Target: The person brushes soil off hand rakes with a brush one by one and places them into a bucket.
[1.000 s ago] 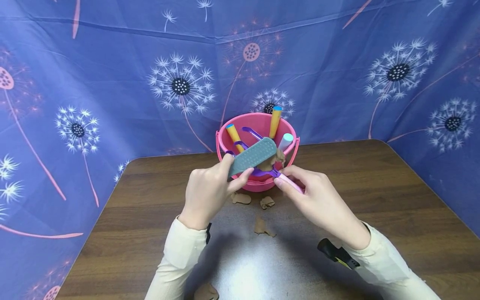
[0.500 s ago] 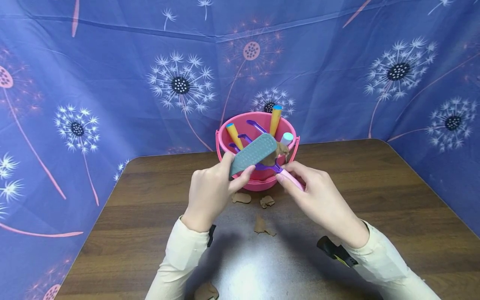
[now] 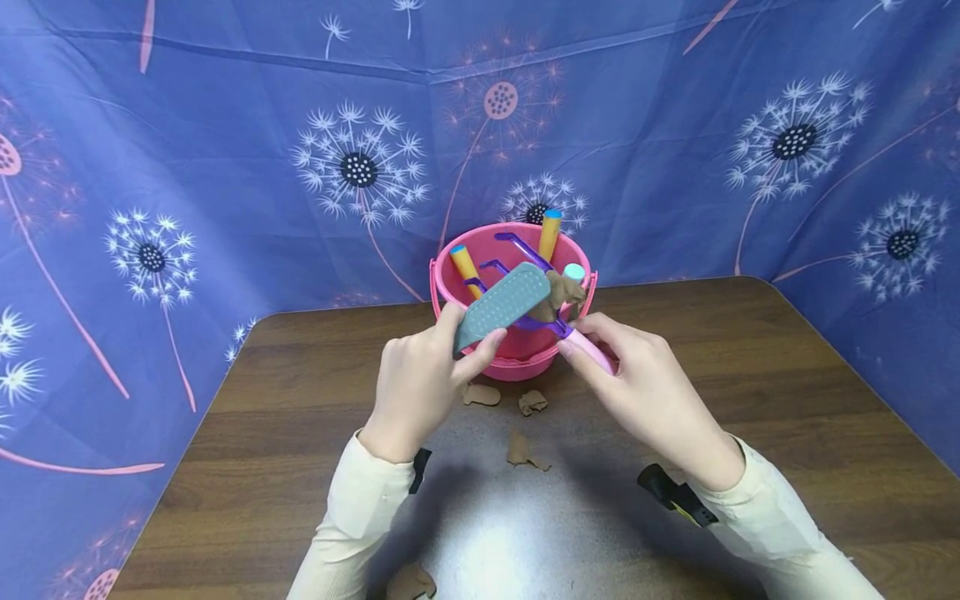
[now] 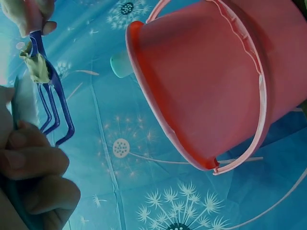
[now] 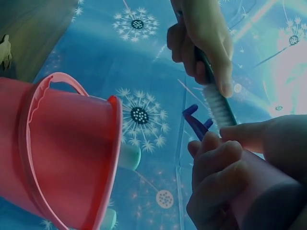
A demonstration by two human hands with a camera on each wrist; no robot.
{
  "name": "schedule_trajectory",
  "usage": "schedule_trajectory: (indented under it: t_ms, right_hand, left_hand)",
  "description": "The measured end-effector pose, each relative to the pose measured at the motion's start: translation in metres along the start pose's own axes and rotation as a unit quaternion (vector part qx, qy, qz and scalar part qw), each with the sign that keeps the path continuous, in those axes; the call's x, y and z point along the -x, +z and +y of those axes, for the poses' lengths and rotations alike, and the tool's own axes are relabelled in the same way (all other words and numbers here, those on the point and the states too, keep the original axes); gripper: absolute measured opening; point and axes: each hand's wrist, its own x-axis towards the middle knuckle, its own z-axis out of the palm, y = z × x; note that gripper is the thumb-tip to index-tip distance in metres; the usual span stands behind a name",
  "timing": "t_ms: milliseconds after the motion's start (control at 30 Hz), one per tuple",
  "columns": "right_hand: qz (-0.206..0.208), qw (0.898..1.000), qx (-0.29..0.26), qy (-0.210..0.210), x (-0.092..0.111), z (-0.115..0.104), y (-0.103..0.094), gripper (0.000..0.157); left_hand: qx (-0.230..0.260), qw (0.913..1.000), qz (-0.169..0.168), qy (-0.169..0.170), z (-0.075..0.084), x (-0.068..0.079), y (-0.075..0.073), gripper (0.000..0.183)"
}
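Over the pink bucket [image 3: 506, 372], my left hand [image 3: 416, 379] grips a brush [image 3: 506, 304] with a teal back. White bristles show under it in the right wrist view. My right hand [image 3: 648, 387] pinches the pink handle [image 3: 592, 350] of a small toy rake with bent purple tines [image 4: 60, 105]. A lump of brown clay-like material [image 3: 564, 292] clings to the rake's head, beside the brush's far end. In the head view the brush covers part of the rake. Both tools are held above the bucket's opening.
Inside the bucket stand yellow handles [image 3: 551, 237] with blue ends and one with a mint-green end [image 3: 573, 273]. Flat brown scraps [image 3: 481, 395] and a crumpled piece [image 3: 532, 402] lie on the wooden table [image 3: 300, 375]. A blue dandelion-print cloth [image 3: 637, 125] hangs behind.
The rake has risen slightly and shifted right, so more of the brown lump shows past the brush's end. The brush has moved up a little. Both hands keep their grip.
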Motion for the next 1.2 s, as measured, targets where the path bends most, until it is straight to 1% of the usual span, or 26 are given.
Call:
schedule_trajectory:
  t_ms: [67, 167, 300, 467, 600, 767, 900, 1000, 1100, 1200]
  right_hand:
    - [-0.005, 1.0, 0.002, -0.009, 0.0007, -0.0006, 0.0018, 0.02]
    - [-0.01, 1.0, 0.005, -0.021, 0.0013, -0.001, 0.0045, 0.02]
    - [-0.01, 1.0, 0.009, -0.024, 0.0008, -0.0007, 0.0057, 0.018]
    - [-0.003, 1.0, 0.011, -0.019, 0.0005, 0.0006, 0.003, 0.018]
    - [0.006, 1.0, 0.016, -0.017, -0.0004, 0.0025, 0.0021, 0.017]
    - [0.01, 1.0, 0.016, -0.021, 0.0001, 0.0032, 0.0029, 0.019]
    - [0.004, 0.999, 0.013, -0.032, 0.0016, 0.0018, 0.0039, 0.021]
    - [0.009, 0.999, 0.017, -0.041, 0.0014, 0.0014, 0.0046, 0.02]
    - [0.022, 0.998, 0.027, -0.045, 0.0004, 0.0026, 0.0044, 0.017]
    - [0.032, 0.998, 0.035, -0.044, -0.0003, 0.0045, 0.0034, 0.017]
  left_hand:
    - [-0.005, 0.9999, 0.013, -0.006, 0.0, -0.0006, 0.0003, 0.04]
    - [-0.022, 0.9996, 0.016, 0.0, 0.0001, -0.0002, 0.0013, 0.041]
    - [-0.035, 0.9993, -0.004, 0.012, 0.0002, 0.0016, 0.0034, 0.041]
    - [-0.014, 0.9993, -0.032, 0.008, -0.0015, 0.0039, 0.0032, 0.038]
    - [0.002, 0.9992, -0.041, 0.004, -0.0031, 0.0028, 0.0017, 0.037]
    - [0.019, 0.9994, -0.014, -0.024, -0.0023, 0.0004, -0.0001, 0.039]
    - [0.001, 0.9994, 0.007, -0.034, -0.0009, -0.0004, 0.0, 0.041]
    - [-0.024, 0.9994, 0.009, -0.024, -0.0007, 0.0002, 0.0008, 0.042]
    - [-0.042, 0.9991, 0.0, 0.0, -0.0013, 0.0013, 0.0023, 0.042]
    - [-0.05, 0.9985, -0.007, 0.022, -0.0028, 0.0016, 0.0025, 0.042]
